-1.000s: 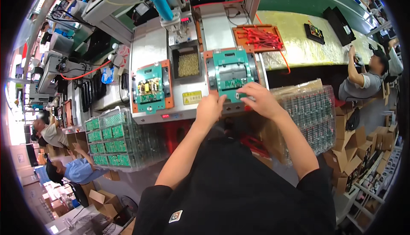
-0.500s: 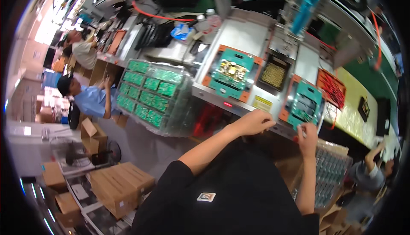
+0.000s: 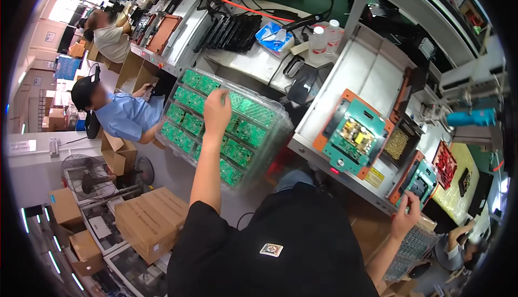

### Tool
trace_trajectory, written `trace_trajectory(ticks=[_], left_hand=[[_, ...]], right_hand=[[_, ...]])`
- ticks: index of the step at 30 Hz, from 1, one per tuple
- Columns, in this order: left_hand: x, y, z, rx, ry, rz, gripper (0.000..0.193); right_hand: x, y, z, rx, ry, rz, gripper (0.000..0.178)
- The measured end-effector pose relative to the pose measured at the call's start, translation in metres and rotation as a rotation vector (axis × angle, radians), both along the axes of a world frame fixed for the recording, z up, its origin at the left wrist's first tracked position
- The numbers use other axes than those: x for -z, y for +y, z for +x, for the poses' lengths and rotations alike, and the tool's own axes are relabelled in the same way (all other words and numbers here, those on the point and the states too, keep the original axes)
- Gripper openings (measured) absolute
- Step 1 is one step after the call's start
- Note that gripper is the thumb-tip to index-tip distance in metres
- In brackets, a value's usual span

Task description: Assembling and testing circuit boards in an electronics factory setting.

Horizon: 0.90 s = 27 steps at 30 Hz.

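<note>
Green boards (image 3: 251,112) lie in rows in the clear plastic trays (image 3: 278,127), stacked to your left. Your left hand (image 3: 218,112) is over the top tray, fingers bent and close together, fingertips at the boards; cannot tell whether they grip one. Your right hand (image 3: 407,216), well apart, is at the near edge of the right fixture (image 3: 422,181), fingers curled in, narrow; contact and any held item cannot be made out.

Left fixture (image 3: 330,141): teal on an orange base, on the machine (image 3: 367,73), between your hands. It carries a loaded board (image 3: 356,137) with a yellow part near its middle. Between the two fixtures: a dark bin (image 3: 397,142) of small gold-coloured pieces. Beyond the right fixture: red leads (image 3: 445,166) in a tray.

Behind the trays, the desk (image 3: 237,64) bears black parts (image 3: 229,32), a blue packet (image 3: 274,38) and two bottles (image 3: 318,42). At far left, a person in a blue shirt (image 3: 127,114) is beside the trays.
</note>
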<state>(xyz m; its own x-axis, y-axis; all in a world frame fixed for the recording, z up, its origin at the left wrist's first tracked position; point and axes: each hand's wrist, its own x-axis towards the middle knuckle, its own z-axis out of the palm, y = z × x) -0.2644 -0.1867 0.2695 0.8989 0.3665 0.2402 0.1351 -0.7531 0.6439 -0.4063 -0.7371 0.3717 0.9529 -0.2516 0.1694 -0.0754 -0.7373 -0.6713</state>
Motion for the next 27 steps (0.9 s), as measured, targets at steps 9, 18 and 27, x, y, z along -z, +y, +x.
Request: trace_trajectory(ticks=[9, 18, 27], left_hand=[[0.074, 0.104, 0.022, 0.016, 0.33, 0.187, 0.061], [0.035, 0.204, 0.015, 0.138, 0.428, 0.276, 0.054], [-0.081, 0.005, 0.016, 0.215, 0.046, -1.161, 0.042]], right_hand=[[-0.017, 0.084, 0.031, -0.24, 0.098, 0.012, 0.006], [-0.011, 0.142, 0.026, -0.274, 0.074, 0.067, 0.009], [-0.02, 0.14, 0.015, -0.176, -0.001, 0.292, 0.015]])
